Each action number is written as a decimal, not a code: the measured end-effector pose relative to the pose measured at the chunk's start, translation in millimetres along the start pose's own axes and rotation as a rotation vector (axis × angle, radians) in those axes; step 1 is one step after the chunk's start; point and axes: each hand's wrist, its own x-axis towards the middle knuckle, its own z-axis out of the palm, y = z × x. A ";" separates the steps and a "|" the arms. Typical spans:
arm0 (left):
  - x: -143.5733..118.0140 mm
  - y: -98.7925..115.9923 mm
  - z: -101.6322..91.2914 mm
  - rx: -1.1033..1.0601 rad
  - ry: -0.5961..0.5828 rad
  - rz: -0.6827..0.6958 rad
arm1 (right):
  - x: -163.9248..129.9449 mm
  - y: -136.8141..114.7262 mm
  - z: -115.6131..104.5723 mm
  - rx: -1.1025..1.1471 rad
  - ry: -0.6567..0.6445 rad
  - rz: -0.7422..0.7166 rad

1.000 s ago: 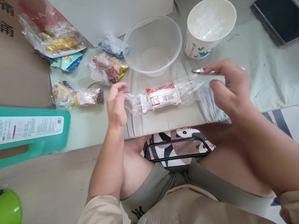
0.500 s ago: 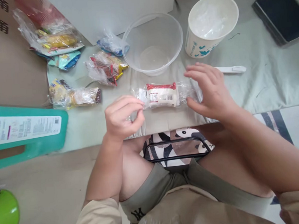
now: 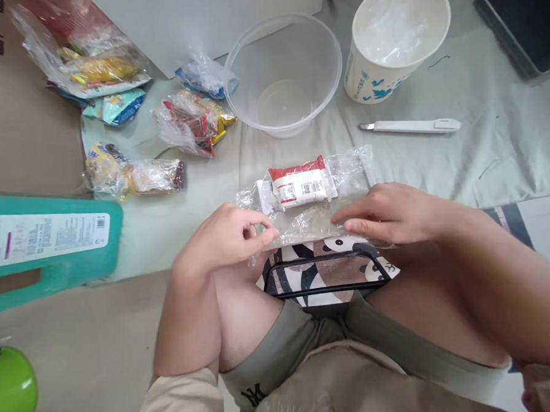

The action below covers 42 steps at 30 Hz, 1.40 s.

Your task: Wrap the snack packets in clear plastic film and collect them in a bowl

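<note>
Items on the pale green tabletop (image 3: 483,140), listed left to right.

Green round object (image 3: 10,392): at 8 o'clock, on the floor, only partly in frame.

Teal plastic stool (image 3: 51,242): at 9 o'clock, white printed label on its top.

Snack packets in clear bags: one large bag (image 3: 83,62) at 11 o'clock; a blue-and-white packet (image 3: 115,107) just below it; a yellow-brown bagged snack (image 3: 130,175) toward 9 o'clock; a red-and-yellow bagged lot (image 3: 192,121) and a small blue bagged packet (image 3: 206,77) near the bowl.

Left hand (image 3: 224,239): fingers curled, pinching the left edge of the clear plastic bag (image 3: 303,220) between thumb and fingertips.

Red-and-white packet (image 3: 301,183): centre of frame, inside the clear plastic bag, lying flat at the tabletop's near edge, between the two hands and just beyond them.

Clear plastic bowl (image 3: 283,73): at 12 o'clock from the packet.

Right hand (image 3: 386,215): fingers laid nearly flat, pressing the right part of the bag; not closed around it.

Paper cup (image 3: 395,40): at 1 o'clock, clear liner inside.

White utility knife (image 3: 411,125): at 2 o'clock, lying flat, apart from both hands.

Dark flat object (image 3: 521,24): far corner at 2 o'clock.
</note>
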 end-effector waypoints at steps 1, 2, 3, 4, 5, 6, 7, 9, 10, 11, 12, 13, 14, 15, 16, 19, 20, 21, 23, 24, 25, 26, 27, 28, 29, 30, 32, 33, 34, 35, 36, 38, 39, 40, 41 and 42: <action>1.1 -2.3 -0.3 -0.023 0.037 -0.040 | 1.1 1.3 0.7 0.007 0.019 0.024; 2.4 -5.2 -0.5 -0.020 0.133 -0.063 | 1.8 3.1 1.6 -0.015 0.062 0.058; 3.8 -8.4 -0.5 0.006 0.259 -0.064 | 2.4 5.3 2.7 -0.061 0.129 0.101; 5.2 -11.6 -0.3 0.048 0.384 -0.041 | 2.7 8.0 4.2 -0.120 0.210 0.154; 6.5 -14.6 0.0 0.096 0.480 -0.001 | 3.1 10.8 5.8 -0.176 0.295 0.208; 7.6 -17.2 0.5 0.147 0.522 0.046 | 3.7 13.6 7.7 -0.214 0.370 0.255; 8.4 -19.2 1.1 0.193 0.513 0.090 | 4.5 15.9 9.5 -0.224 0.427 0.289; 9.5 -21.8 2.4 0.248 0.423 0.139 | 7.3 18.2 13.0 -0.164 0.491 0.312; 10.3 -22.9 3.0 0.253 0.392 0.141 | 9.3 17.9 14.6 -0.111 0.511 0.307; 11.4 -24.3 3.6 0.243 0.387 0.132 | 11.5 16.7 16.0 -0.058 0.538 0.297; 13.2 -26.2 4.0 0.214 0.420 0.111 | 14.0 14.7 17.4 -0.014 0.574 0.288; 15.6 -28.7 4.3 0.166 0.485 0.072 | 16.8 12.2 18.9 0.015 0.619 0.276; 18.7 -31.6 4.4 0.098 0.569 0.015 | 19.7 9.6 20.6 0.028 0.664 0.255; 22.2 -34.7 4.3 0.010 0.654 -0.057 | 22.9 7.1 22.5 0.027 0.695 0.223; 25.9 -37.4 4.2 -0.089 0.724 -0.136 | 26.4 5.0 24.9 0.016 0.705 0.178; 34.9 -39.5 4.3 -0.361 0.716 -0.333 | 38.6 1.1 33.4 -0.053 0.612 -0.004; 36.4 -37.5 4.7 -0.434 0.661 -0.372 | 43.0 0.3 36.1 -0.085 0.568 -0.048; 36.9 -34.3 5.3 -0.506 0.612 -0.396 | 47.2 -0.4 38.5 -0.117 0.531 -0.073; 35.7 -25.9 7.0 -0.648 0.564 -0.409 | 54.4 -2.1 41.4 -0.172 0.485 -0.057; 34.5 -21.6 7.8 -0.708 0.559 -0.406 | 57.1 -3.1 41.8 -0.191 0.472 -0.030; 33.2 -17.7 8.4 -0.745 0.544 -0.400 | 59.0 -4.1 41.8 -0.202 0.462 -0.004; 32.2 -14.3 8.8 -0.759 0.504 -0.395 | 60.3 -5.0 41.4 -0.208 0.452 0.016; 31.5 -11.6 8.8 -0.759 0.445 -0.401 | 61.0 -5.7 40.9 -0.212 0.445 0.033; 31.3 -9.5 8.6 -0.762 0.388 -0.410 | 61.2 -6.1 40.4 -0.212 0.440 0.044; 31.6 -8.0 8.3 -0.776 0.341 -0.419 | 61.1 -6.2 40.1 -0.211 0.435 0.051; 32.1 -6.8 7.8 -0.805 0.312 -0.424 | 60.8 -5.9 40.1 -0.207 0.434 0.058; 33.9 -5.3 6.9 -0.892 0.333 -0.408 | 60.1 -4.7 40.4 -0.192 0.436 0.071; 34.9 -4.7 6.5 -0.930 0.360 -0.384 | 59.7 -3.9 40.7 -0.184 0.438 0.076; 35.9 -4.2 6.2 -0.961 0.376 -0.358 | 59.5 -3.0 40.9 -0.177 0.437 0.077; 36.7 -3.7 5.9 -0.991 0.378 -0.338 | 59.3 -2.2 41.0 -0.170 0.435 0.076; 37.3 -3.1 5.5 -1.026 0.369 -0.323 | 59.2 -1.3 40.8 -0.164 0.432 0.074; 38.0 -1.9 4.5 -1.105 0.316 -0.300 | 59.4 0.3 39.9 -0.152 0.427 0.068; 38.2 -1.3 4.1 -1.148 0.287 -0.285 | 59.6 1.2 39.2 -0.142 0.428 0.069; 38.4 -0.7 3.6 -1.188 0.267 -0.266 | 59.9 2.3 38.4 -0.126 0.432 0.072; 38.6 -0.2 3.3 -1.223 0.256 -0.249 | 60.3 3.6 37.5 -0.100 0.438 0.076; 38.9 0.2 3.1 -1.254 0.251 -0.233 | 60.7 5.0 36.6 -0.064 0.448 0.075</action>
